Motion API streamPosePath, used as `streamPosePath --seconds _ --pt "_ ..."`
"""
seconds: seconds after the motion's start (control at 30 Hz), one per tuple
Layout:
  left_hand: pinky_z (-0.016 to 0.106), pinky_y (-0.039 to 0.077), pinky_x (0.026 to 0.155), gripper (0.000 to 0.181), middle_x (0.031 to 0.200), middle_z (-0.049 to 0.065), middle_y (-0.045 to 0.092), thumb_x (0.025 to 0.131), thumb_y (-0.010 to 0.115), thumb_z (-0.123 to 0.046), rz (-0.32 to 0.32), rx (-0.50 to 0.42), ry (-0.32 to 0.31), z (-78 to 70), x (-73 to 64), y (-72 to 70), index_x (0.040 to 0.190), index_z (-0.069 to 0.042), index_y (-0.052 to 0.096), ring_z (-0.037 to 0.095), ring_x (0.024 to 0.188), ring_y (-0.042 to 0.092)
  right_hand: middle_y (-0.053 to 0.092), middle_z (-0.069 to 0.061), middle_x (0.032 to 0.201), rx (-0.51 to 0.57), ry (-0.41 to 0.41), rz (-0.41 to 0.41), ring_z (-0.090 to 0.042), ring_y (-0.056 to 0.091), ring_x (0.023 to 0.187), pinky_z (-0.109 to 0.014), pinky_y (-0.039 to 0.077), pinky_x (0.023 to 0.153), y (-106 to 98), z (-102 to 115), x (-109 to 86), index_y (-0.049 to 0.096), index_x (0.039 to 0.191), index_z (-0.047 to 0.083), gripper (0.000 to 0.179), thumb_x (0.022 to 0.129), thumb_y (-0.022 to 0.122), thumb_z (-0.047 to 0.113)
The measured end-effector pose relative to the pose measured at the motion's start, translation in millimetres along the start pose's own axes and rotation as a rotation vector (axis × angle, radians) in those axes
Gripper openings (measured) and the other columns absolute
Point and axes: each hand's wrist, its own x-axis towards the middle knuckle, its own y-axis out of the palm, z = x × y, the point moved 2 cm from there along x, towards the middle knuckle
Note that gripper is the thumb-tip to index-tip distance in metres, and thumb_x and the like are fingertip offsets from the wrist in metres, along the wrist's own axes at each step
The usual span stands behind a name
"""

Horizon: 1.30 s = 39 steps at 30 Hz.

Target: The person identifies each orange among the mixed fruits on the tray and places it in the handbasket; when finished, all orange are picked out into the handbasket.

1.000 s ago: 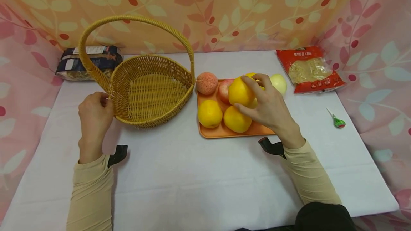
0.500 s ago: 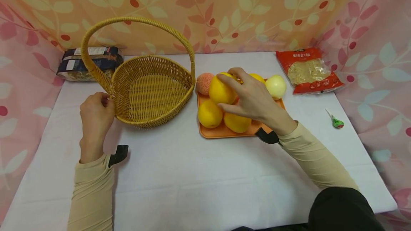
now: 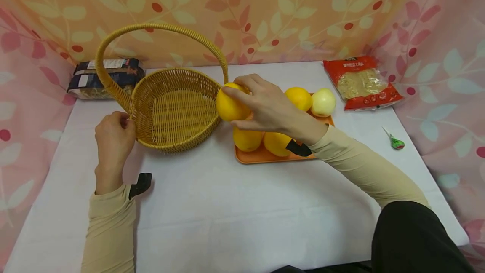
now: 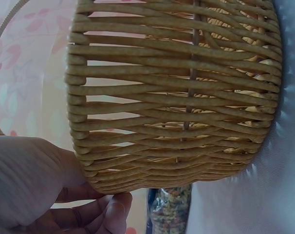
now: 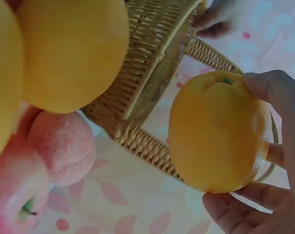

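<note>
A yellow wicker basket (image 3: 183,143) with a tall arched handle stands on the left of the table, bare inside. My left hand (image 3: 114,140) pinches its left rim between thumb and fingers; the left wrist view shows the fingertips under the woven edge (image 4: 96,187). My right hand (image 3: 270,106) grips a yellow orange (image 3: 229,103), held up at the basket's right rim, beside the foot of the handle. In the right wrist view, the thumb and fingers curl round that orange (image 5: 218,134).
An orange tray (image 3: 261,159) bears several fruits, including an orange (image 3: 299,97) and a pale round onion-like thing (image 3: 323,102). The right wrist view shows a peach (image 5: 64,148) and an apple (image 5: 13,190). Behind lie a red food bag (image 3: 361,82) and a dark packet (image 3: 104,77). A green lollipop (image 3: 397,143) lies right.
My right hand has carried the orange leftward from above the tray to the basket's right rim. My left hand has kept its hold on the basket.
</note>
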Motion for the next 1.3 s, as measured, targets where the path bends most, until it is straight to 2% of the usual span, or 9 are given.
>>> streamPosePath --seconds 0.2,0.37,0.6,0.83,1.13,1.3 --pt "0.052 0.039 0.072 0.029 0.086 0.03 0.059 0.09 0.049 -0.006 -0.012 -0.005 0.016 2.2 -1.9 0.9 0.102 0.015 0.065 0.045 0.081 0.055 0.055 -0.019 0.128 0.016 -0.04 0.011 -0.032 0.055 0.113 -0.041 0.051 0.092 9 12 20.5 0.057 0.134 0.014 0.063 0.081 0.07 0.045" --pt "0.046 0.037 0.07 0.029 0.087 0.029 0.06 0.09 0.049 -0.007 0.005 0.004 0.006 3.5 -2.2 1.2 0.103 0.014 0.065 0.043 0.081 0.055 0.054 -0.018 0.127 0.017 -0.048 0.024 -0.032 0.054 0.112 -0.04 0.048 0.095 15 18 35.8 0.056 0.135 0.014 0.064 0.082 0.069 0.047" --pt "0.045 0.038 0.07 0.03 0.088 0.029 0.06 0.091 0.049 -0.007 0.019 0.012 -0.01 3.0 -1.2 -0.3 0.105 0.014 0.064 0.043 0.082 0.055 0.051 -0.018 0.135 -0.009 -0.046 0.148 -0.032 0.052 0.12 -0.04 0.045 0.101 26 24 55.6 0.051 0.14 0.015 0.064 0.086 0.063 0.047" --pt "0.04 0.038 0.069 0.032 0.091 0.028 0.06 0.093 0.049 -0.01 0.048 0.022 -0.044 3.3 -0.9 -1.2 0.109 0.014 0.063 0.041 0.083 0.054 0.048 -0.017 0.137 -0.048 -0.007 0.226 -0.032 0.055 0.115 -0.04 0.05 0.095 43 25 74.5 0.047 0.143 0.015 0.066 0.088 0.06 0.049" --pt "0.044 0.038 0.069 0.029 0.088 0.029 0.06 0.091 0.049 -0.007 0.002 0.006 0.001 0.3 -2.1 0.9 0.105 0.015 0.064 0.043 0.082 0.055 0.053 -0.02 0.131 -0.151 0.004 0.282 -0.033 0.062 0.105 -0.04 0.055 0.088 66 26 85.3 0.047 0.14 0.016 0.058 0.092 0.058 0.047" --pt "0.049 0.039 0.07 0.029 0.088 0.03 0.06 0.092 0.049 -0.006 -0.004 0.005 0.012 -0.8 -3.0 1.5 0.105 0.015 0.064 0.044 0.081 0.055 0.059 -0.019 0.124 -0.263 -0.034 0.324 -0.035 0.06 0.111 -0.043 0.049 0.099 76 28 89.8 0.047 0.142 0.018 0.058 0.093 0.056 0.048"
